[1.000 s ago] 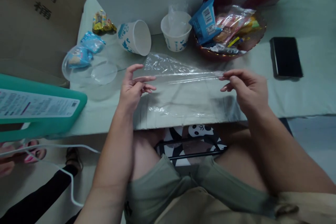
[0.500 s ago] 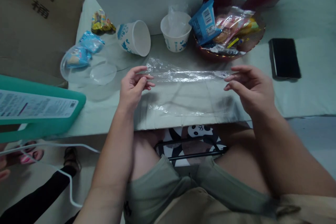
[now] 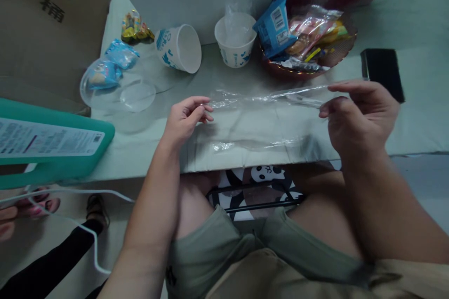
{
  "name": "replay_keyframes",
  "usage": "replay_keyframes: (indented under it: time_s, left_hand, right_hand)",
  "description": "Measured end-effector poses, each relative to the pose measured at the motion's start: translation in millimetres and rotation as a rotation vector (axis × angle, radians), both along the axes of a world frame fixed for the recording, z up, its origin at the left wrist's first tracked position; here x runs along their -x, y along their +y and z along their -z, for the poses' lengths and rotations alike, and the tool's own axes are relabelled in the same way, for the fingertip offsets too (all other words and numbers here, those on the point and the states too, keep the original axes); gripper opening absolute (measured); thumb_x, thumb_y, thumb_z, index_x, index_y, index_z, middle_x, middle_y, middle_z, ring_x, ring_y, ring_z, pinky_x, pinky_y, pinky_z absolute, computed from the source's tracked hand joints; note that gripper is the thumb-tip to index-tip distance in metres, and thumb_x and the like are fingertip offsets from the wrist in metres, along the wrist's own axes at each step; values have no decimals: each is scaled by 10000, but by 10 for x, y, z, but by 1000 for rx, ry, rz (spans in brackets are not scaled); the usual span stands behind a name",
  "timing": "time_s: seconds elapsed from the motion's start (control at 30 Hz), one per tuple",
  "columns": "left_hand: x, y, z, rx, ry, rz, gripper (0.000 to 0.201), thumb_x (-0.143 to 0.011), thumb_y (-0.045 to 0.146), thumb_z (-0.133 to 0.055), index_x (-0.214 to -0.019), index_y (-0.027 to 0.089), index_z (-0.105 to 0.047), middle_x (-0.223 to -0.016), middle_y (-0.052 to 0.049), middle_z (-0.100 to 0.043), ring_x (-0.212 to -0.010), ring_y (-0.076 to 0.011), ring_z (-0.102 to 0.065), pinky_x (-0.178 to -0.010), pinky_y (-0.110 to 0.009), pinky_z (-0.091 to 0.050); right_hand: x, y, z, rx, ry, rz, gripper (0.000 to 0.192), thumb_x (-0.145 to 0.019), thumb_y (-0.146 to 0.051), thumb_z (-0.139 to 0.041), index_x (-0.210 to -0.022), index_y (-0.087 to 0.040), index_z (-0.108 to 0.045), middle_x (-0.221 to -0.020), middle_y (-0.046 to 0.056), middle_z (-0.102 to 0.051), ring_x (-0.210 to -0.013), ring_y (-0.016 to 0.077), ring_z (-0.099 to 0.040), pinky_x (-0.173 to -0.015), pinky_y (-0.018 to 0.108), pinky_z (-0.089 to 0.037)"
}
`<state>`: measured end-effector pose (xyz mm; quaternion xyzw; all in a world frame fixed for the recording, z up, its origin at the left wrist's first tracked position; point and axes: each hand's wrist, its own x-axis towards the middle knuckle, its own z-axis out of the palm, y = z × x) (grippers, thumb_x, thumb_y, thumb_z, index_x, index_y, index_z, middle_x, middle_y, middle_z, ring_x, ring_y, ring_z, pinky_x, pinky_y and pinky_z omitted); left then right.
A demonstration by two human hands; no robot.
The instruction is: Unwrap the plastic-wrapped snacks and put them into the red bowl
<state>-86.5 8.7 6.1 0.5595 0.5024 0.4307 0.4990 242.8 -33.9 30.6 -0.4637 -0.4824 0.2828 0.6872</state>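
Observation:
A thin sheet of clear plastic film point(image 3: 259, 98), creased and shiny, is stretched between my two hands above the near side of the table. My left hand point(image 3: 187, 114) pinches its left end between thumb and fingers. At the other end, my right hand point(image 3: 363, 110) grips the film between thumb and forefinger, with the palm partly turned up. Lower glints of clear plastic point(image 3: 252, 145) show near the table edge; whether they belong to the same sheet I cannot tell. Behind the film stand a tilted paper cup point(image 3: 189, 49) and an upright paper cup point(image 3: 235, 53) with clear plastic inside.
A bowl point(image 3: 338, 51) of wrapped snacks stands behind, and a black flat object point(image 3: 384, 72) lies beyond my right hand. Clear lids point(image 3: 138, 96) and blue packets point(image 3: 122, 53) lie left. A green container point(image 3: 101, 135) and a cardboard box point(image 3: 52, 51) flank the left side.
My right hand has moved right and turned, drawing its end of the film with it. My left hand has shifted slightly right and down. The film is now stretched wider.

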Motion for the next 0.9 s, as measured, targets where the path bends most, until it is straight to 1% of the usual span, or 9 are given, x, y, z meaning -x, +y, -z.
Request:
replay_keyframes:
  time_s: [0.17, 0.37, 0.47, 0.57, 0.7, 0.77, 0.8, 0.87, 0.9]
  left_hand:
    - [40, 48, 43, -121, -20, -119, 267, -730, 260, -787, -981, 178, -745, -893, -53, -774, -695, -126, -713, -599, -214, -544]
    - [77, 65, 58, -253, 235, -104, 93, -791, 292, -763, -791, 199, -763, -705, -6, -665, -634, -113, -590, -595, -232, -474]
    - [80, 79, 45, -375, 299, -141, 102, -820, 292, -758, -754, 215, -750, -819, -30, -648, -765, -147, -609, -725, -272, -520]
    - [63, 77, 11, -458, 254, -178, 136, -852, 291, -727, -744, 215, -696, -1022, -57, -680, -1095, -210, -642, -1036, -354, -500]
    - [-8, 50, -10, -513, 101, -183, 292, -952, 417, -606, -738, 219, -590, -1001, -56, -723, -1287, -244, -624, -1157, -450, -430]
    - [-53, 38, -6, -502, 5, -190, 344, -971, 506, -574, -761, 235, -560, -789, -15, -700, -1091, -231, -725, -1070, -451, -504]
    - [-75, 32, -5, -498, -41, -197, 364, -973, 545, -567, -772, 242, -548, -678, 14, -658, -935, -217, -754, -1002, -436, -544]
    - [-112, 20, -13, -492, -108, -219, 393, -955, 605, -584, -787, 254, -534, -517, 66, -546, -625, -176, -698, -806, -369, -588]
    - [-127, 15, -21, -484, -126, -233, 402, -941, 625, -601, -791, 258, -531, -470, 82, -497, -508, -154, -631, -675, -322, -565]
  right_hand:
    - [-74, 10, 25, 40, -32, 2, 225, -665, -152, -752, -865, -253, -763, -919, 17, -759, -499, 99, -574, -475, 289, -486]
    - [-153, 70, 162, 106, -216, -105, 517, -640, -138, -827, -1120, -292, -714, -969, 21, -699, -788, 151, -645, -738, 319, -561]
    - [-160, 78, 173, 148, -503, 36, 328, -716, -202, -797, -1033, -279, -758, -871, 19, -628, -769, 166, -609, -790, 365, -546]
    - [-148, 58, 115, 73, -727, 208, 79, -743, -262, -787, -820, -250, -771, -1094, 92, -596, -1062, 266, -623, -957, 472, -519]
    - [-100, -1, 39, -85, -804, 120, 49, -811, -266, -706, -795, -253, -662, -1236, 77, -666, -1366, 349, -552, -1163, 621, -366]
    - [-62, -34, 40, -103, -718, 8, 73, -859, -257, -659, -819, -259, -598, -917, 26, -741, -1170, 293, -706, -1192, 617, -351]
    - [-41, -48, 47, -80, -640, -40, 88, -874, -263, -655, -830, -258, -579, -762, -6, -713, -976, 254, -767, -1121, 571, -456]
    - [-4, -68, 61, -23, -455, -79, 133, -877, -305, -687, -845, -253, -568, -586, -52, -617, -585, 171, -713, -729, 378, -616]
    - [8, -72, 64, 2, -370, -83, 164, -867, -333, -714, -858, -251, -572, -545, -65, -581, -462, 143, -640, -512, 289, -546]
